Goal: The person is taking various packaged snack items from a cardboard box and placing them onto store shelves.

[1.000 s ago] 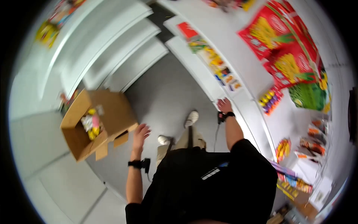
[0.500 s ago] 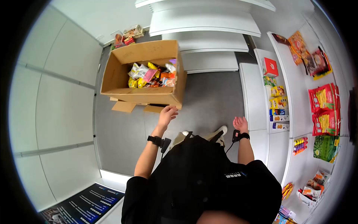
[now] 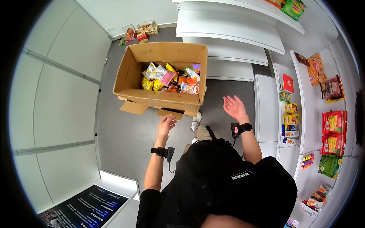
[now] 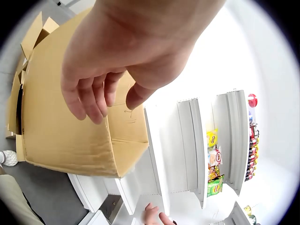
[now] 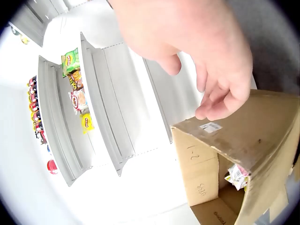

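A large open cardboard box (image 3: pixel 167 99) stands on the floor in front of me, holding several snack bags (image 3: pixel 163 75) in yellow, pink, white and orange. Close to its near-side flap (image 3: pixel 171 114) is my left hand (image 3: pixel 166 126), fingers loosely bent and nothing in them. In the left wrist view that hand (image 4: pixel 126 56) overlaps the box's cardboard wall (image 4: pixel 65 103). My right hand (image 3: pixel 235 109) is held out to the right of the box, empty, its fingers relaxed. The right wrist view has this hand (image 5: pixel 201 56) above the box's labelled side (image 5: pixel 225 126).
White shelves (image 3: pixel 224 24) rise behind the box, with chip bags (image 3: pixel 293 8) on an upper one. Shelving on the right carries red snack bags (image 3: pixel 334 131) and small cartons (image 3: pixel 291 119). More packages (image 3: pixel 146 28) lie by the back wall. A dark printed board (image 3: pixel 87 207) is at lower left.
My view has turned from the right-hand shelves toward the box, which now sits nearer the middle. My right hand has moved away from the shelf edge, forward toward the box.
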`<state>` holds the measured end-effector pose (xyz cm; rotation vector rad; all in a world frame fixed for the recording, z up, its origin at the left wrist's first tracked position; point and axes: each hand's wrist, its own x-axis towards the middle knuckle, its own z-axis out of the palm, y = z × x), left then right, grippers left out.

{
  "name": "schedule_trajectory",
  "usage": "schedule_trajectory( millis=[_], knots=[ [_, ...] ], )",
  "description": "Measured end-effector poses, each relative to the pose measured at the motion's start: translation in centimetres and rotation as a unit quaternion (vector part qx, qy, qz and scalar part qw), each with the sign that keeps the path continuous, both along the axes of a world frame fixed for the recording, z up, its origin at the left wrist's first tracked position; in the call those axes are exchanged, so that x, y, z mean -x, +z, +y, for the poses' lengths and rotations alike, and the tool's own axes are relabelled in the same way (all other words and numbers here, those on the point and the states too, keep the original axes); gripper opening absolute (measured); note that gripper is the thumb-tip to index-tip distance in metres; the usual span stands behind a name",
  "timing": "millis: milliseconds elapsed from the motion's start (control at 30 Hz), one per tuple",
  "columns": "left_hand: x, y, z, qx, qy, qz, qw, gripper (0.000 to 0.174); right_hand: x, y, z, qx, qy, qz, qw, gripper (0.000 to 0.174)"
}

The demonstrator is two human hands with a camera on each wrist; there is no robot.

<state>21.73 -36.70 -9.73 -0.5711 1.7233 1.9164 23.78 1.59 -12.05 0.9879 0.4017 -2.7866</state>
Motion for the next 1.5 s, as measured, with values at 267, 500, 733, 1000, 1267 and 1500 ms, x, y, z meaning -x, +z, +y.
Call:
schedule_trajectory(
  millis=[267, 500, 733, 1000, 1267, 1500],
  knots=[
    [9.5, 1.8, -4.2, 0.032, 0.041, 0.002, 0.999, 0.028, 10.9, 0.5, -3.6, 0.008, 0.088, -0.005, 0.996, 0.046],
    [17.0, 3.2, -6.9, 0.047, 0.064, -0.019, 0.997, 0.039, 18.1, -0.6, -5.7, 0.038, 0.114, -0.061, 0.991, 0.054],
    [22.5, 1.4, -7.8, 0.024, 0.025, -0.048, 0.998, 0.043, 20.2, -0.4, -6.1, 0.045, 0.112, -0.078, 0.990, 0.060],
    [33.8, -3.3, -10.3, 0.023, -0.088, -0.117, 0.989, 0.045, 20.0, 1.0, -9.7, 0.039, 0.032, -0.076, 0.996, 0.061],
    [45.5, -12.5, -12.6, 0.121, -0.195, -0.173, 0.958, 0.048, 20.5, 3.8, -20.7, 0.067, -0.120, -0.118, 0.984, 0.063],
    [49.8, -21.5, -14.2, 0.238, -0.251, -0.163, 0.924, 0.050, 17.0, 5.8, -28.2, 0.037, -0.212, -0.166, 0.962, 0.060]
  ],
)
